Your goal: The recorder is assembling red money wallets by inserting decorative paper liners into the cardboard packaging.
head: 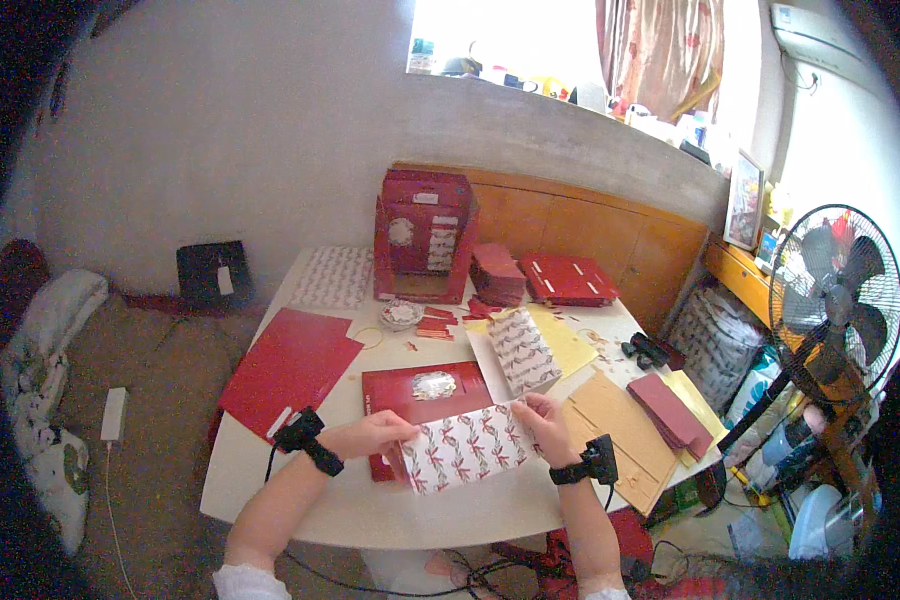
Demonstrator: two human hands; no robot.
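Between my two hands is a white sheet of patterned paper (465, 452) printed with green sprigs and red bows. My left hand (375, 435) pinches its left end, and my right hand (546, 421) grips its upper right corner. Each wrist wears a black strap with a small device. Behind the sheet lies a red printed card (450, 390) with a pale ornate emblem; the sheet hides its lower part. Beyond my right hand rests a stack of similar patterned paper (523, 349), partly over a white piece.
Red sheets (292, 367) lie at left. An upright red box (424, 232) stands at the back beside stacked red cards (570, 279). Tan board (619, 442) and dark red pieces (667, 412) cover the right. A standing fan (836, 300) is beyond the white table (307, 517).
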